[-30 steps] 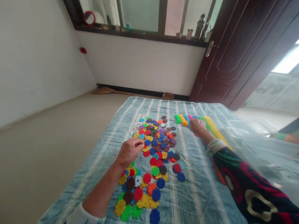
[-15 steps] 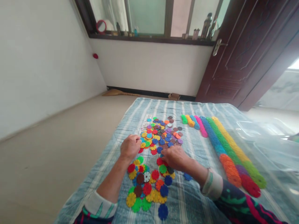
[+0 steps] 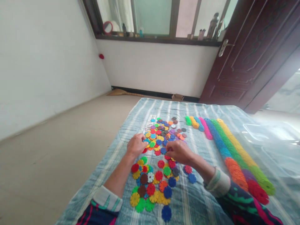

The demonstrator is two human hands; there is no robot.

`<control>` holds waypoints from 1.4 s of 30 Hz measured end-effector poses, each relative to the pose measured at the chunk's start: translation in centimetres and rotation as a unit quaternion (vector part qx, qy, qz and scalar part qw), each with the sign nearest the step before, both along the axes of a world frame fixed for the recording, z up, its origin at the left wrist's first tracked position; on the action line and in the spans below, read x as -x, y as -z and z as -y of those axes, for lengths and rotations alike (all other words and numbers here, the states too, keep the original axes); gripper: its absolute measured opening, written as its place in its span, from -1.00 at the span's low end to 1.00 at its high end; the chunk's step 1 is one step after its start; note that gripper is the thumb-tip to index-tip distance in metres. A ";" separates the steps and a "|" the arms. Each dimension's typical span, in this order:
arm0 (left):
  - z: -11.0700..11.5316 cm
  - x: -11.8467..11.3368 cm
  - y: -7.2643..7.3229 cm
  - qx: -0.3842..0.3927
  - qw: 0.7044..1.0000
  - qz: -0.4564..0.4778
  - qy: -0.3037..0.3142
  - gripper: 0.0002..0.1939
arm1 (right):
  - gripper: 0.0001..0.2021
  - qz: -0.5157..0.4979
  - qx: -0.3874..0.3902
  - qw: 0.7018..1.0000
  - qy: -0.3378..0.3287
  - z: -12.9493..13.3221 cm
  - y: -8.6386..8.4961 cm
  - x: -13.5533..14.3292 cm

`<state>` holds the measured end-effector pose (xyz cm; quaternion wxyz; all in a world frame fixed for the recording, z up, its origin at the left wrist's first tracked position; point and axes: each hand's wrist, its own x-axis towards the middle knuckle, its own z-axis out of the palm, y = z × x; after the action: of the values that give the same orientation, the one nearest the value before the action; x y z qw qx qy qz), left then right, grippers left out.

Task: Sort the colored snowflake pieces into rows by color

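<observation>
At the left edge of the far pile of notched plastic discs (image 3: 160, 138), my left hand (image 3: 136, 145) is closed, fingertips by the yellow and blue pieces. What it holds, if anything, is hidden. Across from it, my right hand (image 3: 180, 152) is curled at the pile's lower right, thumb and fingers pinched together. I cannot make out anything between them. Nearer to me lies a second loose group of discs (image 3: 150, 189) in red, yellow, green, blue, brown and white. Below my right forearm sit a red disc (image 3: 187, 169) and a blue disc (image 3: 192, 178).
Long rows of stacked discs, a yellow row (image 3: 234, 140) among them, lie on the right of the striped cloth (image 3: 178, 109). Short stacks (image 3: 194, 122) sit at their far left. Clear plastic boxes (image 3: 269, 132) stand at the right edge. A door (image 3: 234, 72) is beyond.
The view has shifted slightly, moving everything rightward. My right hand has lifted a little away from me, exposing more red discs below it. My left hand stays by the far pile.
</observation>
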<state>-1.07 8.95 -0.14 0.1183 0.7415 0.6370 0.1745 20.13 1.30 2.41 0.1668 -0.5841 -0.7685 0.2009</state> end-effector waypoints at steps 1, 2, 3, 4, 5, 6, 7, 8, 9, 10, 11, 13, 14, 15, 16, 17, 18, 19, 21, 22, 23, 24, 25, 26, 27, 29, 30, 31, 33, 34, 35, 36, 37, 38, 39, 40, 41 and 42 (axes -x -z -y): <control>-0.1 0.1 0.1 -0.004 1.000 0.030 0.000 -0.91 | -0.95 -0.024 -0.007 1.000 0.006 -0.6 -0.1 0.0; -0.3 0.3 0.3 -0.009 0.998 0.063 0.003 -0.93 | -0.95 -0.048 -0.010 0.999 0.012 -1.4 -0.1 0.1; -0.4 0.4 0.5 -0.016 0.995 0.099 0.007 -0.93 | -0.95 -0.072 -0.009 0.997 0.018 -2.2 -0.1 0.2; -0.6 0.4 0.6 -0.023 0.991 0.135 0.013 -0.92 | -0.94 -0.093 -0.006 0.995 0.024 -3.0 -0.1 0.4; -0.7 0.3 0.7 -0.028 0.985 0.170 0.022 -0.90 | -0.94 -0.110 0.000 0.993 0.031 -3.7 -0.2 0.6; -0.9 0.1 0.7 -0.029 0.979 0.200 0.032 -0.89 | -0.94 -0.124 0.004 0.991 0.039 -4.4 -0.2 0.8; -1.0 -0.2 0.7 -0.027 0.974 0.223 0.042 -0.87 | -0.93 -0.137 0.005 0.989 0.046 -5.0 -0.2 1.1; -1.2 -0.7 0.6 -0.020 0.971 0.233 0.050 -0.85 | -0.93 -0.150 0.004 0.987 0.052 -5.4 -0.2 1.3; -1.3 -1.2 0.4 -0.010 0.973 0.223 0.053 -0.82 | -0.92 -0.162 0.002 0.985 0.057 -5.7 -0.2 1.4; -1.5 -1.7 0.2 0.000 0.979 0.196 0.052 -0.80 | -0.91 -0.172 0.000 0.983 0.062 -5.8 -0.2 1.5; -1.6 -2.2 0.1 0.010 0.986 0.159 0.047 -0.79 | -0.91 -0.179 -0.001 0.981 0.068 -5.7 -0.2 1.5; -1.9 -3.0 -0.3 0.023 0.996 0.084 0.033 -0.81 | -0.91 -0.189 0.007 0.979 0.078 -5.3 0.0 1.3; -2.1 -3.3 -0.4 0.026 0.998 0.059 0.026 -0.84 | -0.92 -0.194 0.017 0.977 0.082 -5.0 0.2 1.1; -2.2 -3.5 -0.4 0.027 0.998 0.045 0.020 -0.87 | -0.93 -0.201 0.026 0.975 0.086 -4.7 0.5 0.8; -2.3 -3.5 -0.5 0.027 0.999 0.037 0.015 -0.88 | -0.94 -0.208 0.034 0.973 0.091 -4.4 0.8 0.6; -2.3 -3.6 -0.5 0.027 0.999 0.029 0.010 -0.89 | -0.95 -0.215 0.037 0.971 0.096 -4.2 1.2 0.3; -2.3 -3.6 -0.6 0.026 0.999 0.022 0.007 -0.89 | -0.95 -0.220 0.035 0.970 0.099 -4.1 1.6 0.0; -2.3 -3.5 -0.6 0.025 1.000 0.018 0.008 -0.88 | -0.95 -0.223 0.030 0.969 0.102 -4.0 2.0 -0.2; -2.1 -3.5 -0.8 0.021 1.000 0.014 0.018 -0.87 | -0.96 -0.232 0.021 0.967 0.105 -4.0 2.6 -0.5; -2.0 -3.5 -0.8 0.018 0.999 0.013 0.026 -0.88 | -0.96 -0.239 0.020 0.965 0.105 -4.1 2.9 -0.6; -1.9 -3.6 -0.9 0.016 0.999 0.012 0.033 -0.90 | -0.96 -0.248 0.020 0.963 0.107 -4.1 3.0 -0.6; -1.7 -3.6 -1.0 0.013 0.999 0.012 0.038 -0.92 | -0.96 -0.257 0.018 0.960 0.110 -4.2 3.1 -0.5; -1.6 -3.7 -1.0 0.010 0.999 0.011 0.041 -0.93 | -0.96 -0.266 0.018 0.957 0.114 -4.2 3.2 -0.5; -1.6 -3.7 -1.0 0.005 0.999 0.011 0.046 -0.93 | -0.96 -0.275 0.020 0.954 0.118 -4.2 3.2 -0.4; -1.5 -3.7 -0.9 -0.001 0.999 0.011 0.050 -0.93 | -0.96 -0.285 0.025 0.951 0.120 -4.2 3.2 -0.3; -1.5 -3.6 -0.7 -0.014 0.998 0.019 0.057 -0.92 | -0.95 -0.303 0.037 0.945 0.120 -4.2 3.2 -0.1; -1.6 -3.5 -0.6 -0.019 0.998 0.027 0.059 -0.92 | -0.95 -0.311 0.043 0.942 0.119 -4.2 3.2 -0.1; -1.6 -3.4 -0.5 -0.021 0.997 0.038 0.060 -0.91 | -0.94 -0.319 0.045 0.939 0.118 -4.3 3.3 0.0; -1.7 -3.2 -0.3 -0.017 0.996 0.059 0.067 -0.89 | -0.92 -0.332 0.046 0.935 0.117 -4.3 3.6 0.0; -1.7 -3.1 -0.3 -0.013 0.995 0.066 0.074 -0.89 | -0.92 -0.337 0.046 0.933 0.115 -4.2 3.7 0.0; -1.8 -3.1 -0.2 -0.011 0.994 0.069 0.081 -0.89 | -0.92 -0.342 0.045 0.932 0.113 -4.2 3.8 0.0; -1.8 -3.0 -0.2 -0.009 0.994 0.069 0.086 -0.90 | -0.92 -0.345 0.044 0.931 0.109 -4.2 3.9 0.0; -1.8 -2.9 -0.2 -0.009 0.994 0.068 0.089 -0.89 | -0.92 -0.346 0.043 0.931 0.106 -4.2 4.0 0.0; -1.8 -2.9 -0.2 -0.010 0.994 0.065 0.090 -0.88 | -0.92 -0.346 0.041 0.932 0.104 -4.2 4.0 0.0; -1.8 -2.9 -0.2 -0.010 0.994 0.061 0.087 -0.87 | -0.92 -0.345 0.040 0.932 0.102 -4.2 4.1 0.0; -1.8 -2.8 -0.2 -0.009 0.995 0.056 0.083 -0.85 | -0.92 -0.344 0.040 0.933 0.102 -4.2 4.1 0.1; -1.8 -2.7 -0.3 -0.009 0.996 0.051 0.077 -0.83 | -0.92 -0.342 0.038 0.933 0.102 -4.3 4.1 0.1; -1.8 -2.6 -0.4 -0.008 0.996 0.046 0.071 -0.80 | -0.92 -0.340 0.034 0.934 0.103 -4.3 4.0 0.1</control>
<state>1.57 10.77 0.23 0.1541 0.7771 0.5748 0.2049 19.98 5.60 -1.63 0.4176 -0.5620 -0.5944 0.3956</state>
